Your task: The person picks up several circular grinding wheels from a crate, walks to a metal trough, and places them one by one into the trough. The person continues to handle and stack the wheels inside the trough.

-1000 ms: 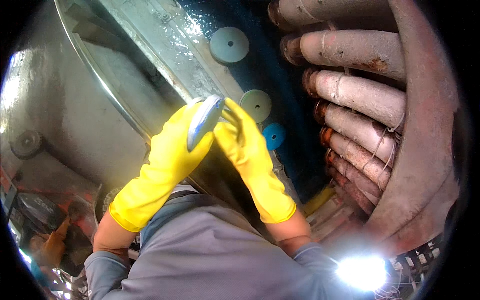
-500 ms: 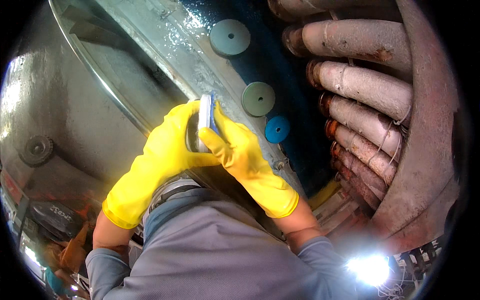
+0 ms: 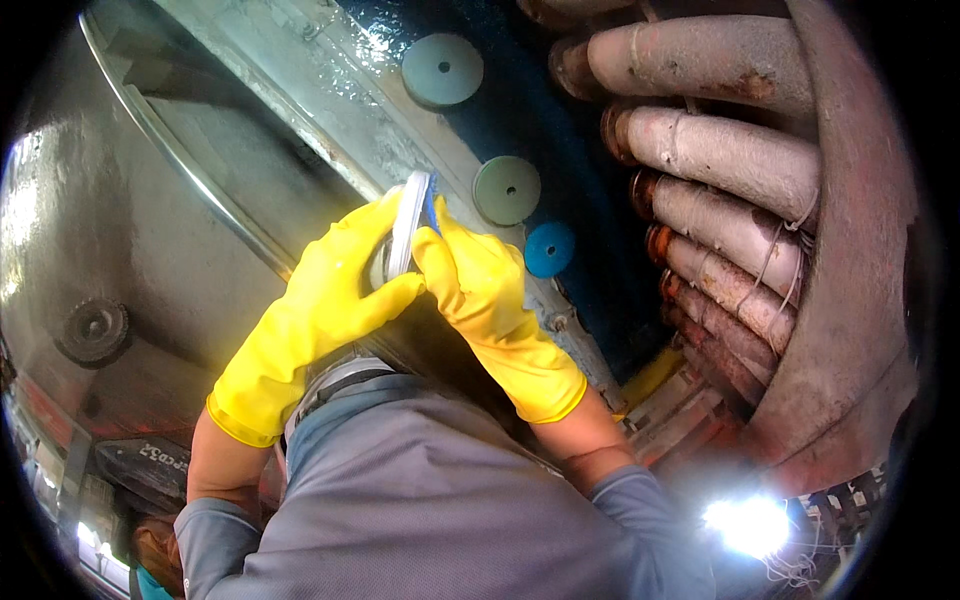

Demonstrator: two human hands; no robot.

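Both of my hands wear long yellow rubber gloves and meet above a metal ledge. Between them a round disc (image 3: 406, 226) stands edge-on, with a whitish rim and a blue layer (image 3: 431, 205) on its right side. My left hand (image 3: 335, 285) grips it from the left, thumb at its lower edge. Curled against the blue side are the fingers of my right hand (image 3: 475, 280). The disc's faces are mostly hidden by the gloves.
A grey disc (image 3: 425, 78), a greenish disc (image 3: 492, 192) and a small blue disc (image 3: 537, 250) lie on the wet ledge (image 3: 390, 140). Rusty pale cylinders (image 3: 700, 60) line the right. Left stands a large metal drum (image 3: 150, 230) with a curved rim; a bright lamp (image 3: 748, 525) shines lower right.
The disc has tilted slightly and risen a little between my hands. My left thumb has drawn back toward the disc, and my right hand has shifted slightly up and left.
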